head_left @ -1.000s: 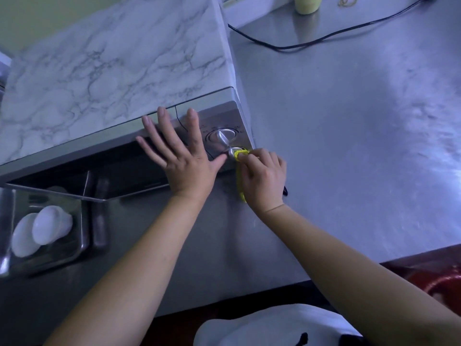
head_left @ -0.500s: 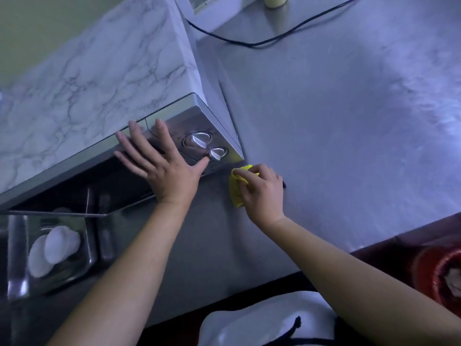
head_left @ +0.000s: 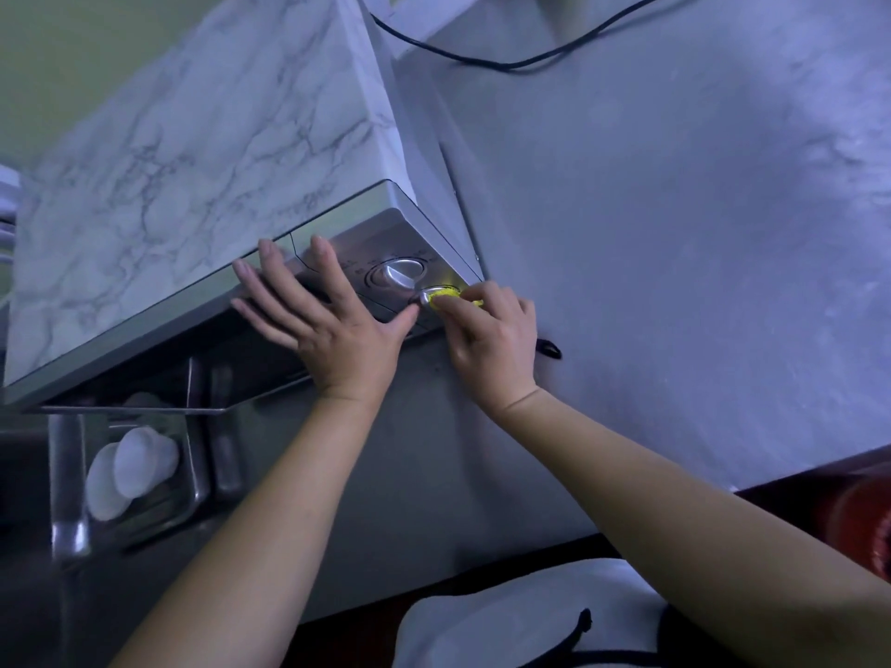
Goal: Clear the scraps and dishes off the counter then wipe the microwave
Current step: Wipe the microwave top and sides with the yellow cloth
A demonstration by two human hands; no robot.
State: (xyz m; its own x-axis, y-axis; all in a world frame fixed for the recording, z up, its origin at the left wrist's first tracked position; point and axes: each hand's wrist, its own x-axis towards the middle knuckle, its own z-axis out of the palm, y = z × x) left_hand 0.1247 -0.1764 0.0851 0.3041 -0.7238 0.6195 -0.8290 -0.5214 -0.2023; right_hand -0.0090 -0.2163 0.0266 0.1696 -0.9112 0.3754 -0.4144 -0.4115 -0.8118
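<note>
The microwave (head_left: 202, 185) has a marble-patterned top and a silver control panel with two round knobs (head_left: 398, 274). My left hand (head_left: 323, 320) lies flat, fingers spread, on the front of the microwave beside the panel. My right hand (head_left: 487, 344) is closed on a yellow cloth (head_left: 446, 297) and presses it against the lower knob at the panel's bottom right corner. Most of the cloth is hidden under my fingers.
The grey steel counter (head_left: 675, 282) stretches to the right. A black cord (head_left: 506, 60) runs across its far side. A steel sink (head_left: 193, 494) at lower left holds white dishes (head_left: 130, 470). A red bin (head_left: 868, 513) sits past the counter's front edge.
My right hand has moved the yellow cloth from below the panel back up onto the lower knob. My left hand stays flat on the microwave front.
</note>
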